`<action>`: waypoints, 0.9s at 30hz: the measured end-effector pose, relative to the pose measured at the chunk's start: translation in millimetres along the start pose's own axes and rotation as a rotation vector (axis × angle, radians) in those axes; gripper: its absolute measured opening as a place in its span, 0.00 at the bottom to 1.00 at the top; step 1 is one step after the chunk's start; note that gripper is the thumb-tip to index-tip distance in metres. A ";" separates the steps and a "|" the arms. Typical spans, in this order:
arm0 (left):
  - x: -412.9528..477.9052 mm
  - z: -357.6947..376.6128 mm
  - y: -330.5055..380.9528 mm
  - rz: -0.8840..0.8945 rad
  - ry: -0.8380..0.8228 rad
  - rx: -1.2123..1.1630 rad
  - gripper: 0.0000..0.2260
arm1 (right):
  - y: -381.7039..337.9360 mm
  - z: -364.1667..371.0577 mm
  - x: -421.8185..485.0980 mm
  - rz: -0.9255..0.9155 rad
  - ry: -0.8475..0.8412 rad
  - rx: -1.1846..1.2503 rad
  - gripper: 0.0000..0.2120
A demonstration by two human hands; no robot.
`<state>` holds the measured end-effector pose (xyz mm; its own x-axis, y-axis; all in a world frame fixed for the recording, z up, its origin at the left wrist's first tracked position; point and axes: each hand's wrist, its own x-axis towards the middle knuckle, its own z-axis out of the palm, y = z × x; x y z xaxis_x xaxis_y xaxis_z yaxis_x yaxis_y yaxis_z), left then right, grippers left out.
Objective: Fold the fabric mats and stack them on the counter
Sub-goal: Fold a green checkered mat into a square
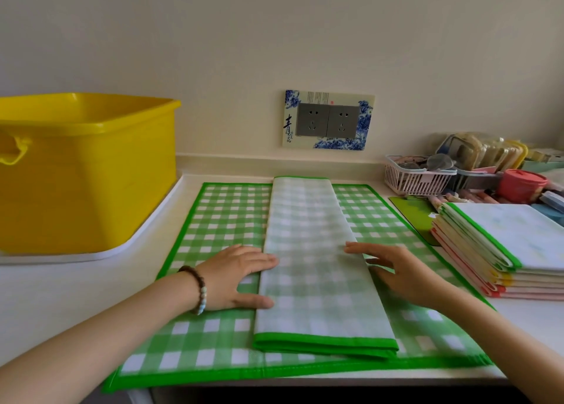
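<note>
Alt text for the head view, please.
A left hand and right hand are at the side edges of a folded green-checked mat, which lies on a spread mat on the counter. A stack of folded mats sits to the right, a yellow tub to the left.

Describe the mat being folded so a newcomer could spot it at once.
Find the double wall socket; below it a bright green-check mat lies spread on the counter. Down its middle lies the folded mat, a long strip between left hand and right hand. Unlike the mat beneath and the stack at right, its checks look pale and washed out.
</note>
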<state>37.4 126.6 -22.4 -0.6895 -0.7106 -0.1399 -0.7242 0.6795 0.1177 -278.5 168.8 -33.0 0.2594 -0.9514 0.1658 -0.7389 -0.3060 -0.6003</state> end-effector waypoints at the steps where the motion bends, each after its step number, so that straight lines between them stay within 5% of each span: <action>1: -0.7 -0.3 0.5 0.006 0.009 0.031 0.38 | 1.8 -0.4 -4.6 -0.036 0.010 -0.042 0.30; 11: -11.3 7.5 -7.0 0.037 -0.133 0.013 0.55 | 9.9 -2.7 -8.2 -0.300 0.048 -0.527 0.25; 19: -10.5 6.3 -7.2 0.017 -0.133 -0.089 0.57 | 7.9 -0.2 -8.5 -0.229 0.011 -0.386 0.20; 22: -9.2 -1.0 -4.2 -0.030 -0.009 -0.357 0.50 | 5.9 -1.7 -4.9 -0.152 0.033 -0.280 0.19; 27: 8.0 -3.0 -12.5 -0.096 0.186 -0.712 0.14 | 7.0 -3.8 10.5 0.052 0.038 -0.168 0.10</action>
<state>40.9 111.9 -22.1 -0.5674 -0.8232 -0.0203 -0.5702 0.3750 0.7309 -283.3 156.5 -32.5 0.1968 -0.9657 0.1696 -0.8453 -0.2548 -0.4697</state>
